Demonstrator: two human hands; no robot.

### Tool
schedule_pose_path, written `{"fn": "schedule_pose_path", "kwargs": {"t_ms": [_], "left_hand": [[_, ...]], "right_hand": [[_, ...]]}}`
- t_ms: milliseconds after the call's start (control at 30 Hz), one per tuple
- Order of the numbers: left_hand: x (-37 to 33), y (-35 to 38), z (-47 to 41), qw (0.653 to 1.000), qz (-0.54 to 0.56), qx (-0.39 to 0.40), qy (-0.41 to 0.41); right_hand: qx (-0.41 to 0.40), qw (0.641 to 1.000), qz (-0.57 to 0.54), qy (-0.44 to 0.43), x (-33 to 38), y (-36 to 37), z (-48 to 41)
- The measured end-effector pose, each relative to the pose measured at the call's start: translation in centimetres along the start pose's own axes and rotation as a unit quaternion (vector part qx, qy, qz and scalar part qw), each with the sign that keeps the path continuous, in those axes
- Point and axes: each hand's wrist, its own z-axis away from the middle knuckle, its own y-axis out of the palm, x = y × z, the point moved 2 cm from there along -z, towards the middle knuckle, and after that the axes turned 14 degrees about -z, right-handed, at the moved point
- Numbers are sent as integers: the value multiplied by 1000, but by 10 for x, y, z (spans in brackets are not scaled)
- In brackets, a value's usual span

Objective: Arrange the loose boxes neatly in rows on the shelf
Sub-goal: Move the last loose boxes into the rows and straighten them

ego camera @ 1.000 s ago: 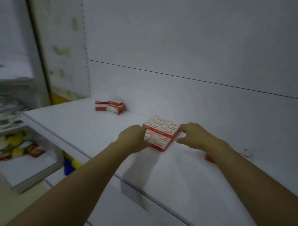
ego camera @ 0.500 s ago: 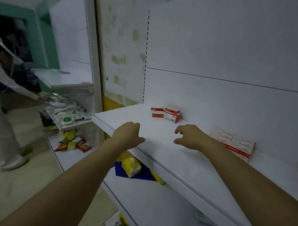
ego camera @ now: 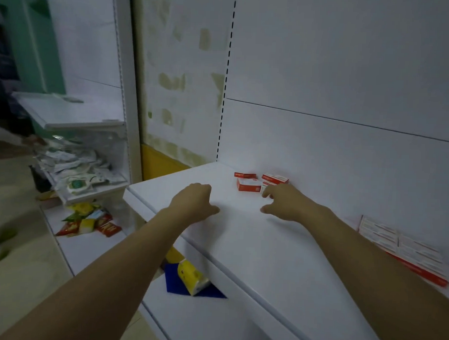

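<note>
A few loose red-and-white boxes lie scattered at the back left of the white shelf, against the rear panel. My right hand hovers just in front of them, fingers spread, its fingertips touching or nearly touching the nearest box. My left hand hangs over the shelf's left part, fingers loosely curled, holding nothing. An arranged block of the same boxes lies flat at the right, against the rear panel.
A lower shelf holds a yellow packet on a blue sheet. To the left, another shelf unit carries a heap of white sachets and coloured packets below. A person's sleeve shows at the far left edge.
Both hands have let go of the arranged block and moved left along the shelf toward the loose boxes. My view has swung left, so the block now lies at the right.
</note>
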Motion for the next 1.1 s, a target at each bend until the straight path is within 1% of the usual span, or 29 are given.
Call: {"fn": "schedule_pose_path", "kwargs": {"t_ms": [167,300,467,600,767,900,1100], "left_hand": [[-8,9,-60,999,21,26,25],[-15,16,-100,998,35,28,50],[-32,25,-134,991,72,33,109],[-39,36,-156,986,78,38,140],[-44,43,-170,980,63,36,185],[-37,42,-173,974,89,33,206],[-22,30,-162,956,166,-29,241]], "right_hand": [[-24,1000,2,20,-15,-13,-42],[-53,998,9,43,-23,-30,-68],[-67,992,7,102,-38,-38,-74],[-93,985,-10,146,-49,-37,-66],[-117,972,-18,203,-56,-30,-56],[-121,965,-23,232,-53,-20,-46],[-142,957,-14,254,-40,-13,-21]]}}
